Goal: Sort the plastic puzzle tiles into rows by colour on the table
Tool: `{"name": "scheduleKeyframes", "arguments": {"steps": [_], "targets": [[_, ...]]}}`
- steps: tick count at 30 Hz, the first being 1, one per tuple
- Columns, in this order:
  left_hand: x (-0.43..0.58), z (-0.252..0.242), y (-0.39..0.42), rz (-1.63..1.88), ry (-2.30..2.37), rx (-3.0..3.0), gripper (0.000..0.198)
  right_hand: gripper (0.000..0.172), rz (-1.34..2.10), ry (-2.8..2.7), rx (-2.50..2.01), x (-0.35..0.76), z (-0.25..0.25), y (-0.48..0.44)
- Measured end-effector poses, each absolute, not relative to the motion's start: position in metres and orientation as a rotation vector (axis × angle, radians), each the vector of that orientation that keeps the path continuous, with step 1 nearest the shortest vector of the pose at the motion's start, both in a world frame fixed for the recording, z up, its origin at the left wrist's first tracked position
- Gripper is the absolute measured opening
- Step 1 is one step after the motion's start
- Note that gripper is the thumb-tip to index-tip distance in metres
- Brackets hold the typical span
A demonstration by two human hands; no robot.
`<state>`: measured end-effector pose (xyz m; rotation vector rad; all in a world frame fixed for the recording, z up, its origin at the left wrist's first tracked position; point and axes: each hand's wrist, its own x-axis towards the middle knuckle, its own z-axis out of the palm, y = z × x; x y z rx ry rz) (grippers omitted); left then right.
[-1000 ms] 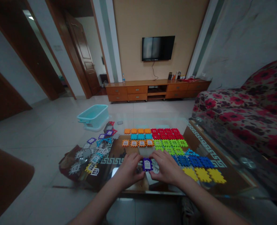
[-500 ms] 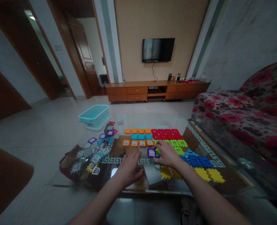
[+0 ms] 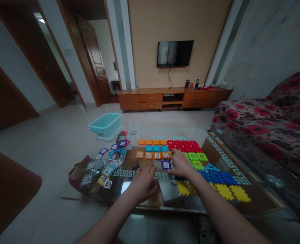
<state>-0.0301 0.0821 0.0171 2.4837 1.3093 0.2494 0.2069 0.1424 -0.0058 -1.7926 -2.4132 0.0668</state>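
A purple window tile, toothed at its edges, lies flat on the glass table just below a row of orange window tiles. My right hand is at its right side, thumb and forefinger apart, the thumb close to the tile's lower right corner. Whether they touch is unclear. Green tiles lie partly under that hand. To the left, my left hand hovers above the table with fingers stretched forward and nothing visible in it.
Red tiles, light blue tiles, blue tiles and yellow tiles lie in groups. Mixed loose pieces are scattered at left. A turquoise bin stands beyond them. A flowered sofa is at right.
The whole view has shifted slightly, so everything appears a little further right. Both hands and the purple window tile keep nearly the same places on the table.
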Motion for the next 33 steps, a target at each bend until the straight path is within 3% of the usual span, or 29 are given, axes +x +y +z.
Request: {"name": "scheduleKeyframes", "arguments": {"steps": [33], "targets": [[-0.0303, 0.0195, 0.0793, 0.163, 1.308, 2.494, 0.053, 0.043, 0.102, -2.408, -1.888, 0.2117, -0.0136, 0.1487]]}}
